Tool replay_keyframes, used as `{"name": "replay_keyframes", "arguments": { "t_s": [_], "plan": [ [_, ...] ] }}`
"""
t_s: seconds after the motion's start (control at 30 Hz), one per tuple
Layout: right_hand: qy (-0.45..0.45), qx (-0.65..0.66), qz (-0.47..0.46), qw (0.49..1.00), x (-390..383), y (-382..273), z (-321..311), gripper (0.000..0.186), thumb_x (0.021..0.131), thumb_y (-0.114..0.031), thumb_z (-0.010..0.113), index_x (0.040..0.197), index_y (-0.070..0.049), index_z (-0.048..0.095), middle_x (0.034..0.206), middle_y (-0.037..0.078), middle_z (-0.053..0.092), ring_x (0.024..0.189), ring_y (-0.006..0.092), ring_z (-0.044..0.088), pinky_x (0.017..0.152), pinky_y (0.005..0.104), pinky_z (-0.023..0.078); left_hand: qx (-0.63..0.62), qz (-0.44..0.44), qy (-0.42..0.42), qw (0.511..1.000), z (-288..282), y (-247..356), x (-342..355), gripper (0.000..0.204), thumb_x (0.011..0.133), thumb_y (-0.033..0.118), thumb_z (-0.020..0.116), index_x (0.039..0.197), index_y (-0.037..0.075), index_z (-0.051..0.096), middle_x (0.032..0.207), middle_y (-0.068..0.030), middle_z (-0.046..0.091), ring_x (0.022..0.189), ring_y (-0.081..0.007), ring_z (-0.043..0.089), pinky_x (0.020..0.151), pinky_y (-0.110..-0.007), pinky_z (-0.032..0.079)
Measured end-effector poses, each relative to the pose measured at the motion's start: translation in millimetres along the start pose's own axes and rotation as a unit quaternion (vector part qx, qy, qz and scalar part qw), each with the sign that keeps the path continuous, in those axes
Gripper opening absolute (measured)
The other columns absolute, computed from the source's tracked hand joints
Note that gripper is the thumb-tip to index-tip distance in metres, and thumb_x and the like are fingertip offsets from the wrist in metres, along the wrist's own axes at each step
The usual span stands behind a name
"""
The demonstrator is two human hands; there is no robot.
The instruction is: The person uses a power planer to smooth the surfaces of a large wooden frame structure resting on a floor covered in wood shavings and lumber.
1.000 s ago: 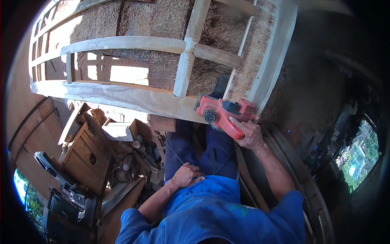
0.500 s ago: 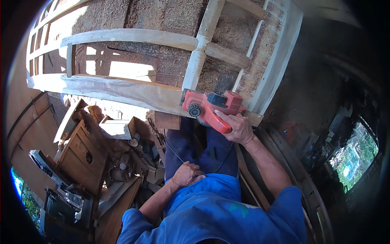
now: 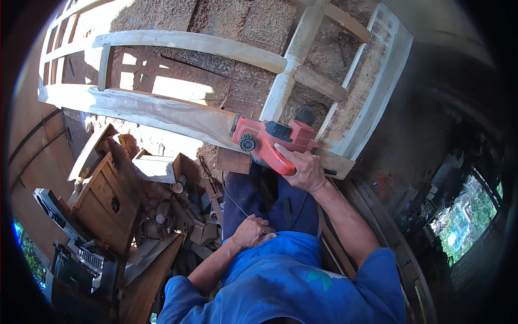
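My right hand (image 3: 306,171) grips the rear handle of a red power planer (image 3: 276,143) with a dark side knob. The planer lies on the near board of a pale wooden lattice frame (image 3: 162,105), just left of the wide end panel (image 3: 372,81). My left hand (image 3: 253,232) rests at my waist with fingers curled, beside a black cord (image 3: 232,200) running over my dark trousers; what it holds, if anything, is hidden. Sawdust coats the surface seen through the frame's openings.
A wooden cabinet or box (image 3: 102,210) and a white-topped box (image 3: 155,164) lie among offcuts at lower left, near a metal machine (image 3: 70,227). A plywood sheet (image 3: 40,167) stands at far left. Long curved boards (image 3: 386,237) lie right of my legs.
My right hand has moved the planer left and up along the near board. The frame appears higher and further right in view. My left hand stays at my waist.
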State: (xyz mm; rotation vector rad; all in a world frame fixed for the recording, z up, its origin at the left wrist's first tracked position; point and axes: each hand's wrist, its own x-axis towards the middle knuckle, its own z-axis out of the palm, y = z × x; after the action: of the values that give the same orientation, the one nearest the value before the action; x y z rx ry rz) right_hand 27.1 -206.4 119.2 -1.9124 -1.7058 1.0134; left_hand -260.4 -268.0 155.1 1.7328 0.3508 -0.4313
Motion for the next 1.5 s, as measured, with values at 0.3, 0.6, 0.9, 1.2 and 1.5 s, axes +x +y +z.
{"name": "replay_keyframes", "arguments": {
  "t_s": [0.3,0.6,0.9,1.2,1.5],
  "plan": [
    [0.012,0.004,-0.014,1.000,35.3,-31.3,26.2,0.061,0.077,-0.018,0.078,0.136,-0.012,0.064,0.087,0.011,0.072,0.075,0.0314,0.073,0.069,0.0436,0.057,-0.006,0.007,0.033,0.999,-3.8,-4.5,-9.6,0.034,0.099,0.044,0.055,0.099,0.018,0.077,0.086,-0.0049,0.066,0.089,-0.0228,0.065,0.080,-0.041,0.044],
    [0.034,0.008,-0.031,0.999,72.4,-59.3,50.5,0.066,0.074,-0.015,0.077,0.138,-0.017,0.062,0.081,0.009,0.071,0.073,0.0318,0.072,0.070,0.0453,0.060,-0.022,0.015,0.072,0.997,-5.4,-10.8,-17.4,0.036,0.100,0.044,0.056,0.094,0.016,0.078,0.087,-0.0061,0.066,0.086,-0.0231,0.065,0.079,-0.040,0.043],
    [-0.008,0.025,-0.013,1.000,118.7,-98.9,68.7,0.067,0.071,-0.012,0.076,0.137,-0.012,0.062,0.092,0.017,0.073,0.084,0.0375,0.073,0.076,0.0465,0.058,-0.026,0.000,0.106,0.994,-6.9,-15.7,-24.0,0.039,0.100,0.044,0.057,0.091,0.013,0.078,0.088,-0.0077,0.067,0.085,-0.0251,0.065,0.081,-0.041,0.044],
    [0.000,0.023,-0.014,1.000,171.2,-138.0,99.4,0.068,0.071,-0.017,0.078,0.137,-0.014,0.062,0.092,0.019,0.073,0.082,0.0381,0.072,0.076,0.0465,0.058,-0.038,-0.019,0.131,0.990,-10.1,-21.4,-32.1,0.037,0.099,0.045,0.058,0.095,0.015,0.079,0.086,-0.0069,0.066,0.082,-0.0246,0.065,0.078,-0.041,0.045],
    [-0.008,0.004,-0.015,1.000,218.6,-174.1,123.7,0.074,0.070,-0.021,0.079,0.141,-0.020,0.060,0.092,0.015,0.074,0.082,0.0398,0.073,0.076,0.0516,0.058,-0.068,-0.015,0.188,0.980,-2.2,-28.6,-34.5,0.036,0.100,0.044,0.057,0.092,0.016,0.077,0.080,-0.0057,0.065,0.079,-0.0238,0.065,0.076,-0.041,0.045]
  ]
}}
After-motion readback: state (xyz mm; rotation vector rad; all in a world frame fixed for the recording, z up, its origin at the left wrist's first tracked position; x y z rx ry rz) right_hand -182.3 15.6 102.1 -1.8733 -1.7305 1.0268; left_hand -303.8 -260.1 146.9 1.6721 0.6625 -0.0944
